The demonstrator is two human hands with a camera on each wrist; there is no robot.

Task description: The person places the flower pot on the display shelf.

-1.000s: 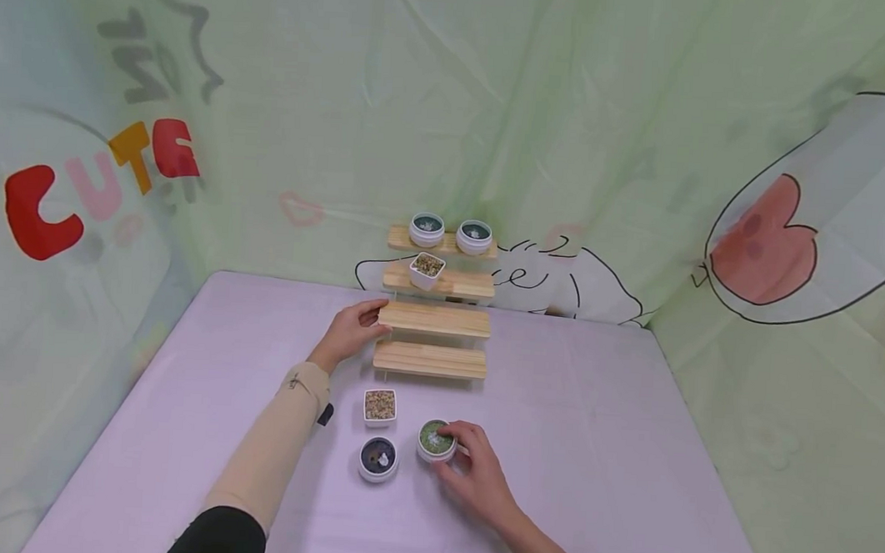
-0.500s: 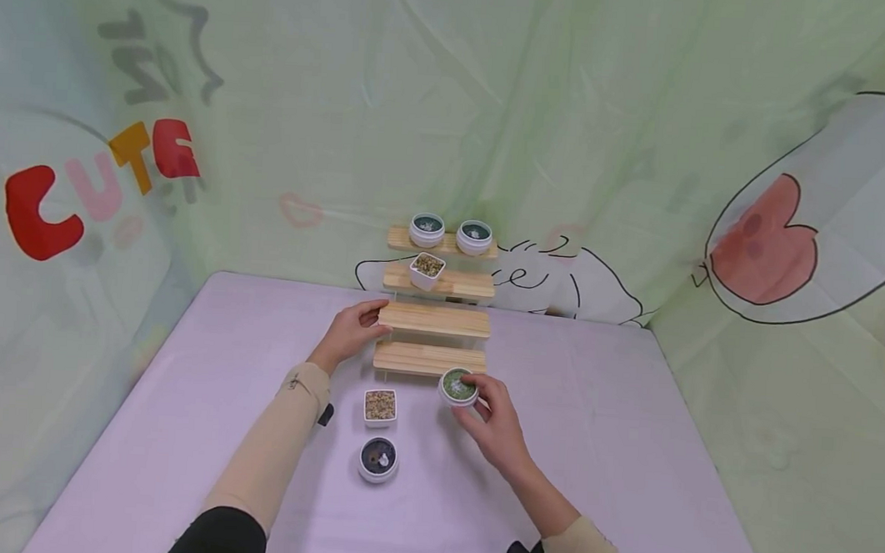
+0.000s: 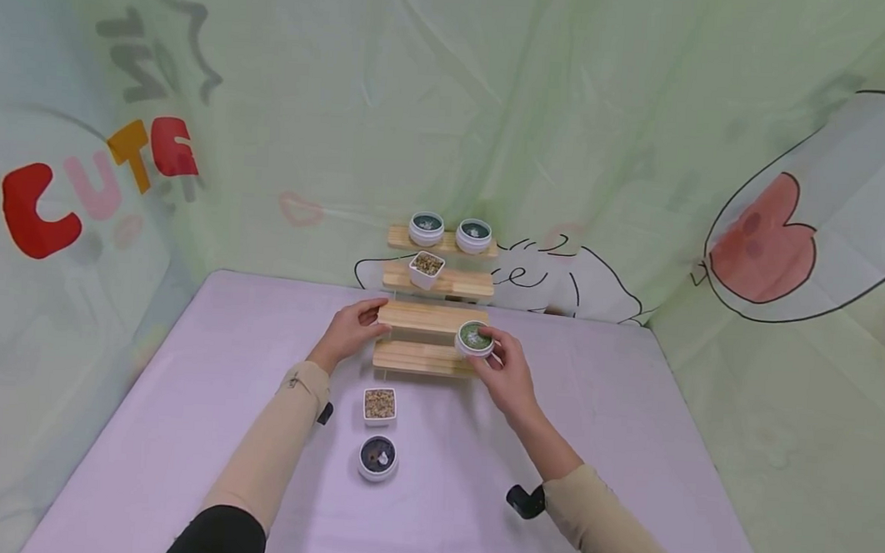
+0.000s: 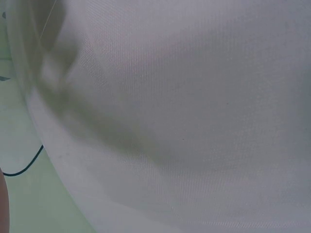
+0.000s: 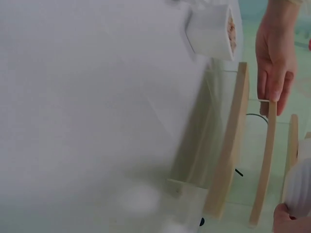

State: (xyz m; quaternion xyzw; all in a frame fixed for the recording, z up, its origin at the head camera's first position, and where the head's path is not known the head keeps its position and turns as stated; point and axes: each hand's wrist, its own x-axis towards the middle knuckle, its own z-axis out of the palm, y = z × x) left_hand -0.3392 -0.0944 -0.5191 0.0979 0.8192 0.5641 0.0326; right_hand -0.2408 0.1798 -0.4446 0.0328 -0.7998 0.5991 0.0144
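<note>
Fingers [image 3: 488, 332] of the right hand [image 3: 514, 384] pinched the green-topped pot [image 3: 473, 337] by its right side. With nothing visible bracing its left side, I judged it could tip and slip from so lopsided a hold. From my head view, the pot overlapped the right ends of the lowest plank [image 3: 416, 358] and the second-lowest plank [image 3: 424, 316]; I couldn't tell whether it touched either. Set too far right, it might have dropped off onto the counter [image 3: 598, 452]; brought in too low, its base could have caught a plank's front edge.

The left hand [image 3: 351, 332] pinched the second-lowest plank's left end, steadying only that side of the stand [image 3: 472, 286]. A knock at the right could, I reckoned, have swung it towards the counter's far edge and jolted the square pot [image 3: 426, 269], close to its plank's front edge, or the two round pots [image 3: 474, 237] on top.

Nearer me, midway between the counter's side edges, the gravel-filled pot [image 3: 380, 407] and the dark-topped pot [image 3: 378, 458] stood where a low sleeve might have brushed them.
</note>
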